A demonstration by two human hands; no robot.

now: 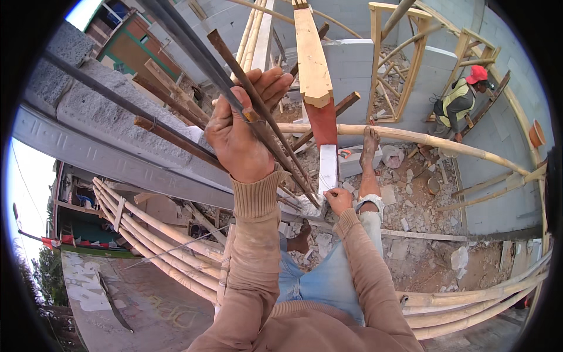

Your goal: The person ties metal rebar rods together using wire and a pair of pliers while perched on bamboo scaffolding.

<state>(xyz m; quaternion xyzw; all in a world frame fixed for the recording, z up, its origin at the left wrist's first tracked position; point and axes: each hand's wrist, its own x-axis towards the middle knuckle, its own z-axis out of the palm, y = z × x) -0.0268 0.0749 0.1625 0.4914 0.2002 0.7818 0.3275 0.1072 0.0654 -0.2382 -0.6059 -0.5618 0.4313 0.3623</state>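
Note:
My left hand [243,138] is raised with its palm toward me and its fingers stretched out beside steel reinforcing bars [272,141]. The bars slant past the palm and between thumb and fingers, which are not wrapped round them. Lower right, my right hand [339,200] is closed in a pinch near the bars' lower ends. A thin dark wire [326,189] shows at its fingertips, small and hard to make out. Just beyond that hand is a white block end [328,170], below a reddish board [322,126] and a pale timber beam [314,64].
Bamboo poles [434,141] cross ahead and more bamboo rails [158,240] run at both sides. A grey concrete beam [117,152] lies left. Rubble [422,205] covers the ground. One person in a red cap [477,74] bends by the right wall. Wooden frames [404,58] stand beyond.

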